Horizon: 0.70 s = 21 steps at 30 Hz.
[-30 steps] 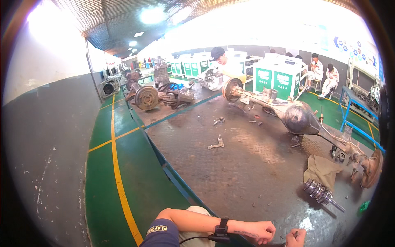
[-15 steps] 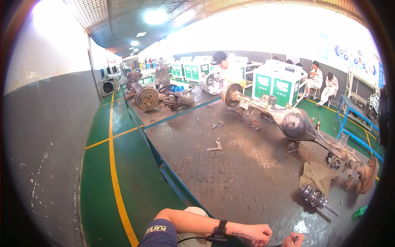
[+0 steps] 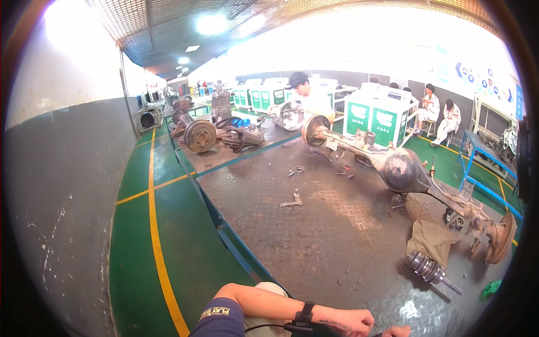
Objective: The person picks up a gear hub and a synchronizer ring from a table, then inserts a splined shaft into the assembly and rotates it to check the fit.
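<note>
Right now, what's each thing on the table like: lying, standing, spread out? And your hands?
Silver metal shaft with gears, lying on its side
Khaki cloth, spread but creased
Long rusty metal axle with round bulge, lying lengthwise
Small grey L-shaped metal part, lying apart
Left hand, fingers curled
Right hand, cut off by the picture's edge; grip unclear

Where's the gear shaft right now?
In the head view, the gear shaft lies at lower right on the metal tabletop, along the near edge of the tan cloth, beyond the right hand.
</note>
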Each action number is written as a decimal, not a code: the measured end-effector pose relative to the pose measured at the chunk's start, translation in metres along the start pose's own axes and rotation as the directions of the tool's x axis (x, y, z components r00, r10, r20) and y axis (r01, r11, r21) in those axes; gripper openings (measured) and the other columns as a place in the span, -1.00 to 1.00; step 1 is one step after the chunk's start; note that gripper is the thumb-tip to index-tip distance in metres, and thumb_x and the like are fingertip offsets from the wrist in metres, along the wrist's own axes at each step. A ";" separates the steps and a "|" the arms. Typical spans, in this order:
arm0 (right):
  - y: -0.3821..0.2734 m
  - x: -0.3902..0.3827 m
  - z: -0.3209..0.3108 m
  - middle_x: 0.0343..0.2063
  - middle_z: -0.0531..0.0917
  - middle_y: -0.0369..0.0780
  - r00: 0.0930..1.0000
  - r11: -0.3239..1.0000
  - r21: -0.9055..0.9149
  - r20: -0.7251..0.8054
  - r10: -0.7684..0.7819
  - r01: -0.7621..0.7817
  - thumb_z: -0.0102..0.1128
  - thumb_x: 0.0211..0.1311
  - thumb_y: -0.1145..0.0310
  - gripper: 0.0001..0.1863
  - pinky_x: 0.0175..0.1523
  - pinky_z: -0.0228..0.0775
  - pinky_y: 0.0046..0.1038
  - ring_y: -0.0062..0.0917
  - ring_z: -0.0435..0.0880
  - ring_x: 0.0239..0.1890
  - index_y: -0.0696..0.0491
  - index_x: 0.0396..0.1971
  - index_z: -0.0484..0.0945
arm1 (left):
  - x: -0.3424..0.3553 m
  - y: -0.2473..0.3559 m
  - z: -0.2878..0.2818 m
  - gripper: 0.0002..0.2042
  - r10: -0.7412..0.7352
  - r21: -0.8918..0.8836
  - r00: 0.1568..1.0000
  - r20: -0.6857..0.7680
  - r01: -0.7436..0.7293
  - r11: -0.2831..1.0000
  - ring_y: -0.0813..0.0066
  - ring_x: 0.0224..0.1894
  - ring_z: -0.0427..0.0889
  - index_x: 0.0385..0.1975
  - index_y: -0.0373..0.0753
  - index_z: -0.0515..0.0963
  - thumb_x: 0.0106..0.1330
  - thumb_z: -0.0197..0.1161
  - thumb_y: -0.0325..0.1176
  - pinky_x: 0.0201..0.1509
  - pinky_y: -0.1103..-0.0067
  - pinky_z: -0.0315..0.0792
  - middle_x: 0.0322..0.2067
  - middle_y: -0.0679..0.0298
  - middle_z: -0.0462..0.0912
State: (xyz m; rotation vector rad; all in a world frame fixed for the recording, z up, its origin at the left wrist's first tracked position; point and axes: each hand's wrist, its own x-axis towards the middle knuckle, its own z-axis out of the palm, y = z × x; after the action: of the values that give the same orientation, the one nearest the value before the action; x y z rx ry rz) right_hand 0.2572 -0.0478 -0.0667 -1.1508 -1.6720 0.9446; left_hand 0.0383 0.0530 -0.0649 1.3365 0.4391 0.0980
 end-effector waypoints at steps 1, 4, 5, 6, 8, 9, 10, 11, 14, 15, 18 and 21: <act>0.001 -0.001 -0.001 -0.72 0.28 -0.37 0.998 0.996 -0.057 0.028 -0.060 0.062 0.11 0.31 0.35 -0.64 -0.55 0.07 -0.54 -0.70 0.24 -0.63 0.09 -0.67 0.27 | 0.000 0.002 0.001 -0.84 -0.005 -0.008 1.000 0.003 0.005 1.000 0.57 -0.56 0.57 -0.41 -0.30 0.61 0.26 0.14 -0.36 -0.49 0.65 0.45 -0.54 0.29 0.65; -0.004 -0.001 -0.002 -0.73 0.28 -0.32 0.995 0.990 -0.101 0.035 -0.097 0.100 0.12 0.30 0.35 -0.64 -0.54 0.07 -0.50 -0.66 0.24 -0.63 0.12 -0.67 0.27 | 0.000 0.004 0.001 -0.84 0.004 0.003 1.000 0.021 -0.004 1.000 0.57 -0.55 0.57 -0.40 -0.30 0.61 0.25 0.13 -0.37 -0.49 0.64 0.45 -0.54 0.29 0.65; -0.006 0.001 -0.002 -0.73 0.28 -0.32 0.995 0.990 -0.099 0.033 -0.097 0.099 0.12 0.30 0.35 -0.64 -0.54 0.07 -0.50 -0.66 0.24 -0.63 0.12 -0.67 0.27 | 0.001 0.004 0.001 -0.84 0.001 0.003 1.000 0.021 -0.001 1.000 0.57 -0.55 0.57 -0.40 -0.30 0.61 0.25 0.13 -0.37 -0.49 0.64 0.45 -0.54 0.29 0.65; -0.008 0.002 -0.002 -0.73 0.28 -0.32 0.994 0.991 -0.090 0.048 -0.100 0.104 0.11 0.31 0.34 -0.63 -0.54 0.06 -0.50 -0.65 0.24 -0.63 0.12 -0.67 0.27 | 0.002 0.004 0.002 -0.84 0.006 0.007 1.000 0.022 -0.006 1.000 0.57 -0.55 0.57 -0.39 -0.30 0.61 0.24 0.13 -0.37 -0.48 0.64 0.46 -0.53 0.28 0.65; -0.009 0.002 -0.003 -0.73 0.28 -0.31 0.993 0.991 -0.080 0.062 -0.102 0.107 0.11 0.31 0.33 -0.62 -0.54 0.06 -0.49 -0.65 0.24 -0.63 0.13 -0.67 0.26 | 0.003 0.004 0.002 -0.84 0.010 0.011 1.000 0.023 -0.010 1.000 0.56 -0.55 0.57 -0.39 -0.30 0.61 0.24 0.13 -0.37 -0.48 0.63 0.46 -0.53 0.28 0.65; -0.008 0.003 -0.003 -0.73 0.29 -0.31 0.994 0.993 -0.064 0.059 -0.092 0.095 0.11 0.31 0.32 -0.62 -0.54 0.06 -0.50 -0.65 0.24 -0.63 0.13 -0.67 0.26 | 0.003 0.005 0.002 -0.84 0.007 0.012 1.000 0.023 -0.007 1.000 0.56 -0.55 0.57 -0.39 -0.31 0.61 0.23 0.13 -0.37 -0.48 0.63 0.46 -0.53 0.27 0.65; -0.008 0.003 -0.003 -0.73 0.30 -0.31 0.995 0.995 -0.047 0.056 -0.081 0.084 0.11 0.32 0.31 -0.61 -0.54 0.06 -0.50 -0.65 0.24 -0.63 0.13 -0.68 0.26 | 0.003 0.006 0.002 -0.83 0.005 0.013 1.000 0.023 -0.005 1.000 0.56 -0.55 0.57 -0.38 -0.31 0.61 0.23 0.13 -0.37 -0.48 0.63 0.46 -0.53 0.27 0.65; -0.006 0.003 -0.003 -0.73 0.30 -0.31 0.995 0.995 -0.047 0.055 -0.081 0.083 0.11 0.32 0.31 -0.61 -0.54 0.06 -0.50 -0.65 0.24 -0.63 0.13 -0.68 0.26 | 0.004 0.006 0.002 -0.83 0.004 0.012 1.000 0.024 -0.004 1.000 0.56 -0.55 0.57 -0.38 -0.31 0.61 0.23 0.13 -0.37 -0.48 0.63 0.46 -0.53 0.27 0.65; -0.002 0.003 -0.003 -0.73 0.31 -0.32 0.995 0.996 -0.032 0.059 -0.081 0.083 0.11 0.33 0.30 -0.60 -0.55 0.07 -0.51 -0.66 0.25 -0.64 0.13 -0.68 0.27 | 0.004 0.005 0.002 -0.83 0.000 0.011 1.000 0.023 0.000 1.000 0.56 -0.55 0.57 -0.38 -0.31 0.61 0.23 0.13 -0.36 -0.48 0.63 0.45 -0.52 0.27 0.65; -0.003 0.004 -0.003 -0.74 0.31 -0.32 0.995 0.996 -0.037 0.062 -0.084 0.086 0.11 0.33 0.30 -0.60 -0.55 0.08 -0.52 -0.67 0.26 -0.64 0.13 -0.68 0.28 | 0.004 0.005 0.002 -0.83 0.005 0.009 1.000 0.027 -0.005 1.000 0.56 -0.55 0.57 -0.38 -0.31 0.61 0.23 0.13 -0.36 -0.49 0.64 0.45 -0.53 0.27 0.65; -0.003 0.004 -0.003 -0.74 0.32 -0.32 0.994 0.996 -0.031 0.069 -0.081 0.084 0.11 0.33 0.31 -0.60 -0.55 0.08 -0.52 -0.68 0.26 -0.65 0.13 -0.68 0.29 | 0.004 0.001 0.000 -0.83 0.006 0.003 0.999 0.031 -0.007 1.000 0.57 -0.56 0.56 -0.39 -0.31 0.61 0.23 0.12 -0.36 -0.49 0.64 0.44 -0.53 0.28 0.64; 0.000 0.004 -0.003 -0.74 0.33 -0.33 0.995 0.997 -0.013 0.067 -0.077 0.078 0.11 0.32 0.33 -0.62 -0.55 0.08 -0.53 -0.68 0.27 -0.65 0.13 -0.68 0.30 | 0.005 -0.002 -0.001 -0.83 0.010 0.002 0.999 0.033 -0.010 1.000 0.58 -0.56 0.55 -0.40 -0.30 0.61 0.23 0.12 -0.36 -0.50 0.65 0.44 -0.54 0.29 0.64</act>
State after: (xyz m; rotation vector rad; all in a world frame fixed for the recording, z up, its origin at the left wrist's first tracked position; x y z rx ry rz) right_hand 0.2594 -0.0439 -0.0646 -1.0670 -1.7673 0.9322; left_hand 0.0420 0.0552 -0.0681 1.3403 0.4048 0.0840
